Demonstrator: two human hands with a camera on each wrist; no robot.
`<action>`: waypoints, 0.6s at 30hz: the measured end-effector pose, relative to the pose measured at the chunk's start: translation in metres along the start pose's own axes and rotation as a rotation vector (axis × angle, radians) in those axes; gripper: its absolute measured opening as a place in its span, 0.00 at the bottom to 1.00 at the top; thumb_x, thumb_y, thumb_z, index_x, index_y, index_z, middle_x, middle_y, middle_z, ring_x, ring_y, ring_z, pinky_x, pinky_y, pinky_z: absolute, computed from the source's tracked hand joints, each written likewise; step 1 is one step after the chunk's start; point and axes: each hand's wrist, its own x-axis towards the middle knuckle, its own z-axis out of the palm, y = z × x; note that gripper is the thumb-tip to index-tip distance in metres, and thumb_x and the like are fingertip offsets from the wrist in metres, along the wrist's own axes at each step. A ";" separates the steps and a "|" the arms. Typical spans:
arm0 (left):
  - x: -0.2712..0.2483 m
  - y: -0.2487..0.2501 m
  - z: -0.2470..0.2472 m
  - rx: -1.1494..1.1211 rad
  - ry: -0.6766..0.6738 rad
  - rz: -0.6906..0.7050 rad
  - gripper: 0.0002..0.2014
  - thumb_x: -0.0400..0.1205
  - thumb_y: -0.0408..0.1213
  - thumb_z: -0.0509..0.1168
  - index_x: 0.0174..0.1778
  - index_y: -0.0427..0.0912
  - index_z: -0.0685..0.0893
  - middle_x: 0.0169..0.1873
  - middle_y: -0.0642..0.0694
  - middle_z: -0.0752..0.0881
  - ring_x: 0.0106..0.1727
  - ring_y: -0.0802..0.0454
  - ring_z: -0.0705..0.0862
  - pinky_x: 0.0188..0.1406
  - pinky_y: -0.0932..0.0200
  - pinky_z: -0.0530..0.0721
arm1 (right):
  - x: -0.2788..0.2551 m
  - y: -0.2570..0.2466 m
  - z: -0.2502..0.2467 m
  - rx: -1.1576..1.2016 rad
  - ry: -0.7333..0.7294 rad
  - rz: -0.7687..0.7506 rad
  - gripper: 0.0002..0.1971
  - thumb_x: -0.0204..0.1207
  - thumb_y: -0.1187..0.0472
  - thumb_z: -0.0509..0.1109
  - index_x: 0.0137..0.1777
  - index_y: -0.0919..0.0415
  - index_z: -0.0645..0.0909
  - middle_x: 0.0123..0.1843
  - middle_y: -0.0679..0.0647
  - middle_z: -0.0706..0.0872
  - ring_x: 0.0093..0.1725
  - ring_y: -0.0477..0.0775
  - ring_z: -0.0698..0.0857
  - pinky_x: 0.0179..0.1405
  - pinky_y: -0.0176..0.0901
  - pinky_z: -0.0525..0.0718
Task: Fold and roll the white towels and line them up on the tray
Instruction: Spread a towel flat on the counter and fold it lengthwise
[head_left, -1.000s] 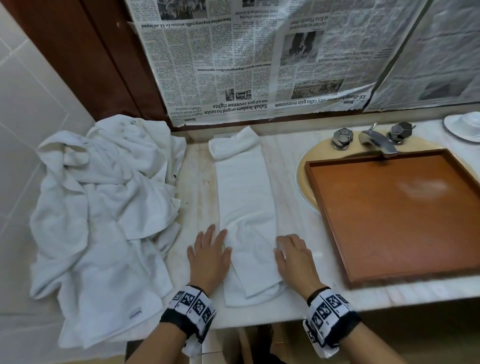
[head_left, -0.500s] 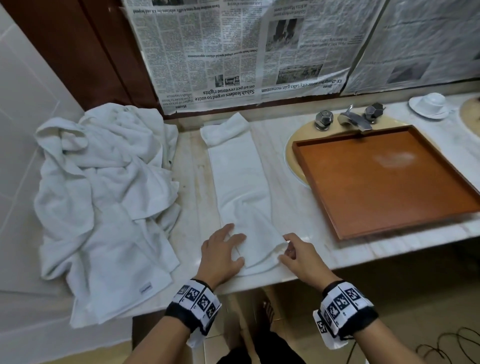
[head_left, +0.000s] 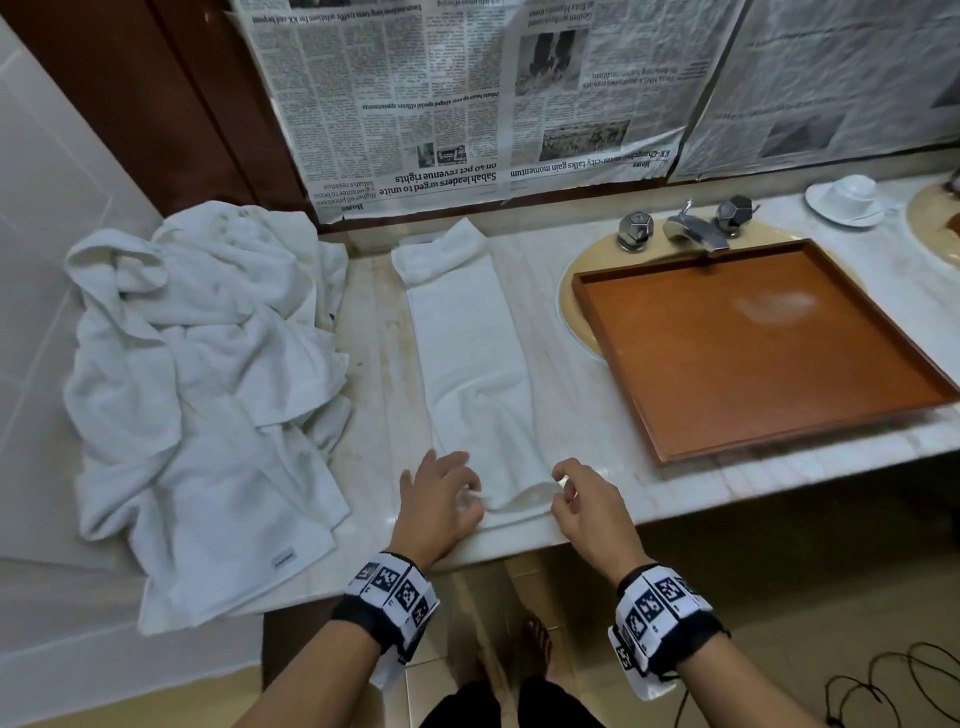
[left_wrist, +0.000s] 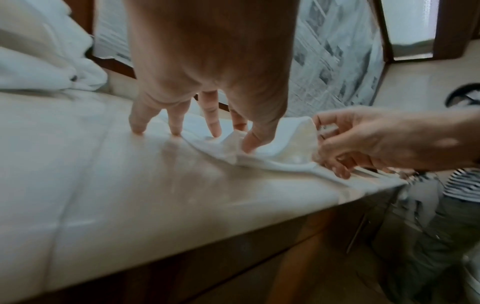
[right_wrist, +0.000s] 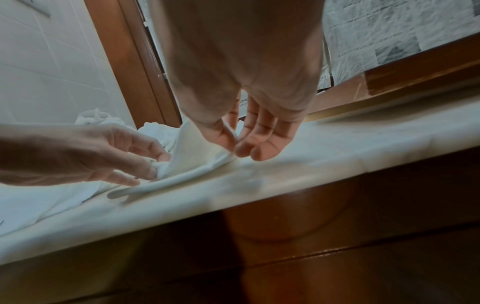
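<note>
Pinching the near end of the folded towel (head_left: 470, 364), left hand (head_left: 436, 501) and right hand (head_left: 587, 506) grip opposite corners; its length runs away along the tabletop (head_left: 587, 431), tray (head_left: 670, 457) rightward.

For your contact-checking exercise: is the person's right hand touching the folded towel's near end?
Touching. In the right wrist view the right hand pinches the folded towel corner between thumb and forefinger.

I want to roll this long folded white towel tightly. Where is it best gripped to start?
Likely the long folded white towel at its near end's two corners, from the counter-edge side: that short end already lifts off the marble, pinched by the left hand and right hand.
</note>
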 end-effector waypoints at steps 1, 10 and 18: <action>-0.001 -0.004 -0.003 -0.070 0.007 0.007 0.11 0.74 0.52 0.65 0.48 0.55 0.84 0.74 0.54 0.77 0.78 0.49 0.70 0.73 0.35 0.67 | -0.001 0.002 -0.001 -0.005 0.002 -0.002 0.09 0.81 0.62 0.67 0.59 0.51 0.76 0.43 0.46 0.79 0.42 0.46 0.80 0.43 0.48 0.84; -0.007 -0.027 0.002 -0.230 0.002 0.041 0.08 0.65 0.49 0.66 0.37 0.65 0.76 0.71 0.53 0.78 0.76 0.51 0.74 0.74 0.35 0.71 | -0.007 0.016 -0.011 -0.015 -0.040 0.014 0.06 0.79 0.66 0.68 0.50 0.54 0.79 0.43 0.45 0.77 0.40 0.44 0.79 0.42 0.39 0.81; -0.013 -0.027 0.008 -0.145 0.006 0.071 0.08 0.68 0.55 0.67 0.37 0.58 0.80 0.76 0.56 0.73 0.83 0.49 0.65 0.78 0.30 0.62 | -0.011 0.022 -0.018 -0.191 -0.201 -0.072 0.07 0.78 0.60 0.71 0.48 0.52 0.75 0.52 0.45 0.70 0.45 0.46 0.77 0.49 0.36 0.83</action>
